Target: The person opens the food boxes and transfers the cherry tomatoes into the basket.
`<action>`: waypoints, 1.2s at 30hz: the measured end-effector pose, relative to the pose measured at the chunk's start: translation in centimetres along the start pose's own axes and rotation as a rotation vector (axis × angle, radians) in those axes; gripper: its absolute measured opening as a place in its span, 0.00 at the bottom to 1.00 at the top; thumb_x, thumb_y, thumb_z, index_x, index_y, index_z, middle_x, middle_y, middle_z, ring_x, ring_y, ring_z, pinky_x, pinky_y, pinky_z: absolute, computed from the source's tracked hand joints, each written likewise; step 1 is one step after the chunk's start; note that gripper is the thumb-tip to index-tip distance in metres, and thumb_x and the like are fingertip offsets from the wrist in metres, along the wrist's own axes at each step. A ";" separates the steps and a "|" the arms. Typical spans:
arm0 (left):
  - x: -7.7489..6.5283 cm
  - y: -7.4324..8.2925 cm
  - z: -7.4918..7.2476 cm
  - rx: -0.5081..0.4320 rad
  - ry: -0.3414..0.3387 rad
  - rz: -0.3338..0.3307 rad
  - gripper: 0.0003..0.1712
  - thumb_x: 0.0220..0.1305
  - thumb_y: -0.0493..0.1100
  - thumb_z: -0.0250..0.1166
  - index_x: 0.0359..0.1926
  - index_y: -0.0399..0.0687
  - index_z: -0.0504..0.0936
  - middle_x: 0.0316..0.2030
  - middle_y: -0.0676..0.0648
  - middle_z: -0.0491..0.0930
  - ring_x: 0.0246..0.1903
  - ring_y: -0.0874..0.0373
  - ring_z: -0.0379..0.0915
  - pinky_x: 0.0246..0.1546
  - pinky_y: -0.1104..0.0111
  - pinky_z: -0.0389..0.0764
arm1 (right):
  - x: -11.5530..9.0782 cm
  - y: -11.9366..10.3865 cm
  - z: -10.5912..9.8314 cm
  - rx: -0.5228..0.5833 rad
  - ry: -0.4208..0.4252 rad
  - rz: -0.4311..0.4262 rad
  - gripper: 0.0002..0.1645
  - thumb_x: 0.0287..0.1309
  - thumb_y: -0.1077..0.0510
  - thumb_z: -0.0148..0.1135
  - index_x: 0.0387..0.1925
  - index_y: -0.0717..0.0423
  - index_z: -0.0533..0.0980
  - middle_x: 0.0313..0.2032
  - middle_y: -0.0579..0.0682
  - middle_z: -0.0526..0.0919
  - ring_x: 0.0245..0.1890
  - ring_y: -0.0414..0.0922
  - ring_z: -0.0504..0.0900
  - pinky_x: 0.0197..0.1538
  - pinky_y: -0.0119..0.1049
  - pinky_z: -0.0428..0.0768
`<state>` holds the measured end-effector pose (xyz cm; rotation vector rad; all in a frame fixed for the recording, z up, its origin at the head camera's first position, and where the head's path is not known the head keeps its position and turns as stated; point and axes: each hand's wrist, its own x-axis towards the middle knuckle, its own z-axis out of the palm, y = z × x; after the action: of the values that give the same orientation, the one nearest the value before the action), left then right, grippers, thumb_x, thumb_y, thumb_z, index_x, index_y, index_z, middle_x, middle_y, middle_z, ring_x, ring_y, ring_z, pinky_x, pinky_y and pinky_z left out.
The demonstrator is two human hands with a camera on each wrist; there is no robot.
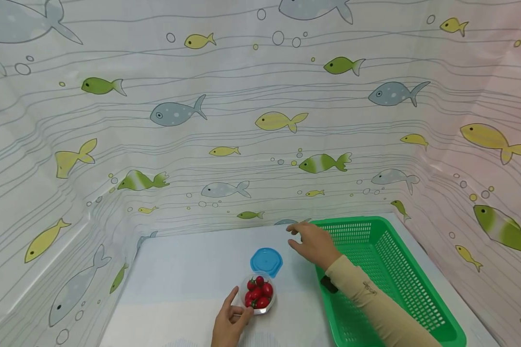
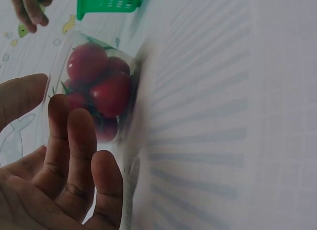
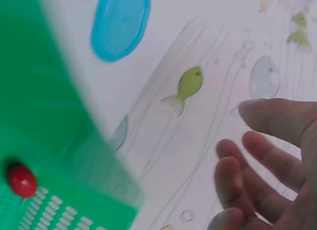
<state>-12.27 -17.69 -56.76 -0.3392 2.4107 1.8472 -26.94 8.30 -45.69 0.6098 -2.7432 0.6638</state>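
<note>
A clear plastic container [image 1: 260, 312] full of red cherry tomatoes [image 1: 257, 292] stands near the front of the white table. My left hand [image 1: 231, 322] holds it by its near left side, the thumb at the rim and the forefinger along the wall. In the left wrist view the other fingers [image 2: 81, 141] curl in front of the container. My right hand [image 1: 314, 243] hangs over the far left edge of the green basket [image 1: 417, 255], its fingers loosely bent with nothing between them. One cherry tomato [image 3: 22, 180] lies inside that basket in the right wrist view.
A blue lid [image 1: 266, 261] lies flat on the table just beyond the container. The basket has raised slotted walls and takes up the table's right side. Fish-patterned sheeting [image 1: 226, 159] stands behind and along both sides. My right sleeve [image 1: 369, 299] crosses above the basket.
</note>
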 end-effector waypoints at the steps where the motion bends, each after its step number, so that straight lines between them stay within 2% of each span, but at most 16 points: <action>1: 0.0 0.0 0.0 0.000 0.000 0.002 0.51 0.65 0.55 0.71 0.76 0.34 0.56 0.31 0.48 0.82 0.30 0.53 0.80 0.31 0.67 0.78 | 0.0 -0.4 0.1 -0.009 -0.011 -0.012 0.17 0.58 0.51 0.74 0.49 0.47 0.84 0.40 0.45 0.87 0.31 0.40 0.81 0.28 0.34 0.77; 6: -0.1 0.0 0.0 -0.005 0.003 0.005 0.51 0.65 0.55 0.71 0.76 0.34 0.56 0.31 0.48 0.82 0.30 0.54 0.80 0.31 0.67 0.77 | -0.5 -2.4 0.8 -0.022 -0.073 -0.091 0.21 0.57 0.50 0.75 0.52 0.48 0.83 0.40 0.45 0.86 0.37 0.42 0.83 0.31 0.33 0.79; 12: -0.1 -0.1 0.0 -0.010 0.005 0.006 0.51 0.65 0.55 0.71 0.76 0.34 0.56 0.31 0.48 0.82 0.30 0.54 0.80 0.30 0.67 0.77 | -0.9 -4.3 1.7 0.010 -0.212 -0.161 0.22 0.59 0.48 0.73 0.54 0.47 0.83 0.42 0.45 0.86 0.40 0.42 0.83 0.37 0.34 0.81; 20: -0.3 -0.3 0.0 -0.036 -0.003 0.020 0.50 0.66 0.54 0.70 0.77 0.34 0.56 0.32 0.47 0.83 0.31 0.51 0.81 0.30 0.67 0.77 | -1.0 -6.1 2.7 0.129 -0.365 -0.275 0.17 0.60 0.52 0.74 0.51 0.44 0.85 0.41 0.36 0.86 0.39 0.35 0.83 0.40 0.30 0.79; 28: -0.2 -0.4 -0.2 -0.050 -0.009 0.013 0.50 0.66 0.54 0.70 0.76 0.34 0.56 0.32 0.47 0.83 0.32 0.51 0.82 0.31 0.66 0.78 | -1.3 -7.5 3.8 0.105 -0.426 -0.316 0.14 0.60 0.51 0.74 0.48 0.43 0.86 0.38 0.37 0.87 0.32 0.31 0.78 0.36 0.27 0.77; 36: 0.0 -0.5 -0.4 -0.070 -0.023 0.023 0.49 0.66 0.52 0.70 0.77 0.35 0.56 0.32 0.46 0.82 0.30 0.53 0.81 0.30 0.67 0.78 | -1.8 -8.3 4.8 0.041 -0.490 -0.350 0.11 0.58 0.52 0.75 0.44 0.43 0.87 0.35 0.36 0.86 0.34 0.30 0.79 0.40 0.27 0.78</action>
<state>-12.11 -18.18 -57.14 -0.2949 2.3493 1.9370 -22.28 -0.13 -47.28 1.3825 -2.9299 0.5414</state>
